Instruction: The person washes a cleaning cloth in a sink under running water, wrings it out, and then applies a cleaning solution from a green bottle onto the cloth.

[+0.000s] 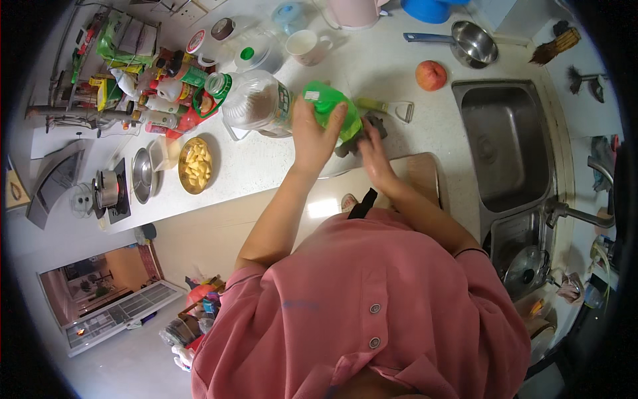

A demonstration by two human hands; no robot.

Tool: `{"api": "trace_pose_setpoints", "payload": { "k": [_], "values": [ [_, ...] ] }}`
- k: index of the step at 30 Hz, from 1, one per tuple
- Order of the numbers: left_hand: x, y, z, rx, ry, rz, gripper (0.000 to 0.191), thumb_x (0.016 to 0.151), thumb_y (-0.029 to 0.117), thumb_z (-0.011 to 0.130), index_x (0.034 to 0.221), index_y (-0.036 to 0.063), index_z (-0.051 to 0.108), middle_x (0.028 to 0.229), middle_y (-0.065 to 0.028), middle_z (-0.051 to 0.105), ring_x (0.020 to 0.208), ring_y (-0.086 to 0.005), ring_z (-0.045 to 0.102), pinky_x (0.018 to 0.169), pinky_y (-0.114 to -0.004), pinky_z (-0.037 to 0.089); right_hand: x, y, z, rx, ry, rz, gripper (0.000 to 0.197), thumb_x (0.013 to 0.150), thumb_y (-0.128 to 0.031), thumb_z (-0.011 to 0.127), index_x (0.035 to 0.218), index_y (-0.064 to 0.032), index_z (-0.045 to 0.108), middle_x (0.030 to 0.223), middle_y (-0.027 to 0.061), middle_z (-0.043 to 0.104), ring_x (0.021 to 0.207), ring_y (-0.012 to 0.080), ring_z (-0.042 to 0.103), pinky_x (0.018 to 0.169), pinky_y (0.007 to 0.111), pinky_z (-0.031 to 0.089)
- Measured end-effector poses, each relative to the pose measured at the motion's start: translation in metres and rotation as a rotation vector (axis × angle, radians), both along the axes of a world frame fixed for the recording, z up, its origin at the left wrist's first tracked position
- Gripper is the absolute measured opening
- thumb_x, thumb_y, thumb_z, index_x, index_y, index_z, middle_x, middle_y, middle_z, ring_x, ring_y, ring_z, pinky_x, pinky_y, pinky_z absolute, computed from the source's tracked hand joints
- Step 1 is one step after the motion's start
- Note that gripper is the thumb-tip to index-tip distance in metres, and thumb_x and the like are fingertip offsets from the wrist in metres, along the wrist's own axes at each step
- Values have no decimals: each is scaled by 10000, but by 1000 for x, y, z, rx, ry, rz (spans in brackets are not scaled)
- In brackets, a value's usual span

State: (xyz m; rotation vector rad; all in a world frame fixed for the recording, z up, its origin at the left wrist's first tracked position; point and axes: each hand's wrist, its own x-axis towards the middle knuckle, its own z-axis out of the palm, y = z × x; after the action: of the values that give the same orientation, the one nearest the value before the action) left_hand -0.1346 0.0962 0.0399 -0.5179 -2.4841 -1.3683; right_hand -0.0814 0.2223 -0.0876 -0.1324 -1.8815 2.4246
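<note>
My left hand (316, 127) is closed around a translucent green plastic bottle (333, 97) that bears a small white label. The bottle is tilted above the white countertop (398, 132). At the bottle's lower end is my right hand (376, 157), its fingers against a dark grey cloth (378, 124); whether they grip the cloth is hidden. Just beyond the hands lies a peeler (386, 108) with a green handle. To the left stands a large clear plastic jug (256, 102) with a green handle.
A red apple (431, 76), a steel saucepan (473, 45) and a sink (503, 144) are to the right. A white mug (305, 47) stands behind. Leftward are a bowl of cut yellow pieces (195, 165), a metal bowl (143, 175) and a pot (106, 188) on a cooktop.
</note>
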Motion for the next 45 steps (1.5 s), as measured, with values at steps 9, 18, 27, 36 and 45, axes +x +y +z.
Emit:
{"api": "trace_pose_setpoints", "payload": {
  "k": [9, 18, 27, 36, 45],
  "values": [
    [5, -11, 13, 249, -115, -240, 270, 752, 17, 600, 1015, 18, 540, 1283, -197, 541, 1287, -345, 448, 1025, -395, 352, -53, 13, 96, 137, 209, 40, 249, 944, -172, 486, 1145, -29, 520, 1063, 120, 614, 970, 171, 562, 870, 312, 445],
    [-1, -23, 6, 260, -126, -292, 247, 736, 46, 546, 978, 28, 494, 1377, -213, 482, 1340, -343, 385, 1099, -424, 275, -55, 15, 76, -40, 8, 145, 272, 931, -172, 476, 1156, -26, 519, 978, 100, 589, 913, 160, 546, 839, 307, 447],
    [-1, -17, 5, 365, -152, -255, 226, 712, 41, 511, 936, 37, 484, 1227, -197, 594, 1307, -378, 424, 1091, -446, 294, -18, 22, -22, 288, 99, 74, 328, 889, -49, 486, 1217, -36, 478, 1157, 188, 571, 1093, 326, 560, 958, 376, 423],
    [-1, -51, -9, 737, -279, -166, 350, 639, 107, 490, 978, 30, 526, 1230, -225, 571, 1263, -381, 451, 1084, -493, 334, 0, 39, 7, 559, 329, 178, 291, 752, 51, 578, 1029, -12, 515, 1233, 179, 534, 1079, 353, 555, 887, 381, 465],
    [2, -53, -10, 777, -296, -106, 359, 671, 122, 506, 1017, 30, 525, 1260, -244, 543, 1211, -385, 490, 1050, -487, 388, -2, 52, 1, 749, 403, 68, 284, 711, -25, 633, 981, -72, 555, 1173, 130, 564, 1138, 334, 519, 942, 443, 403]
  ]
}}
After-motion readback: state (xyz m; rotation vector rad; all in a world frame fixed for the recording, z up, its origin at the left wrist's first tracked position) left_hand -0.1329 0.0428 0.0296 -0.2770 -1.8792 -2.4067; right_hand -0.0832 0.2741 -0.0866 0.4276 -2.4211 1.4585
